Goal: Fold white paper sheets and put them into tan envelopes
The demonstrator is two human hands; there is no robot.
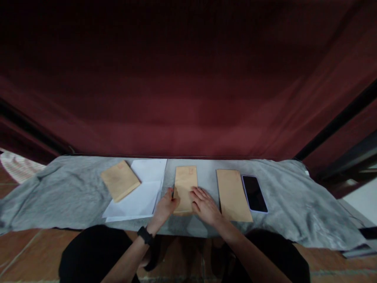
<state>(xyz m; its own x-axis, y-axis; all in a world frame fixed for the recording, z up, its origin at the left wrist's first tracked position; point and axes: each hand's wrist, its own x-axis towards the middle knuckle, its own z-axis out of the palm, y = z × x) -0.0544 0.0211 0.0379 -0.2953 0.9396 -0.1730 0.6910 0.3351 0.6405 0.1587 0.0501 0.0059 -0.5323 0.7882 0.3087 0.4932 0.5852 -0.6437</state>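
Observation:
A brown paper envelope (pixel 185 179) with a small stamp box at its top right lies upright in front of me on the grey cloth. At its left edge is my left hand (pixel 166 205), fingers curled and closed, with a small dark spot showing at the fingertips. I cannot make out what that hand grips. My right hand (pixel 204 205) rests flat on the envelope's lower right side, fingers stretched out. To the right lies a pile of brown envelopes (pixel 234 196). Farther left, another brown envelope pile (pixel 120 181) sits turned at an angle, partly over white paper sheets (pixel 138 200).
A phone (pixel 255 193) with a pale purple edge lies right of the right-hand envelopes. The grey cloth (pixel 291 196) covers a narrow, wrinkled surface. Behind it rises a dark red fabric wall (pixel 188 98). Below are my knees and a tiled floor (pixel 26 251).

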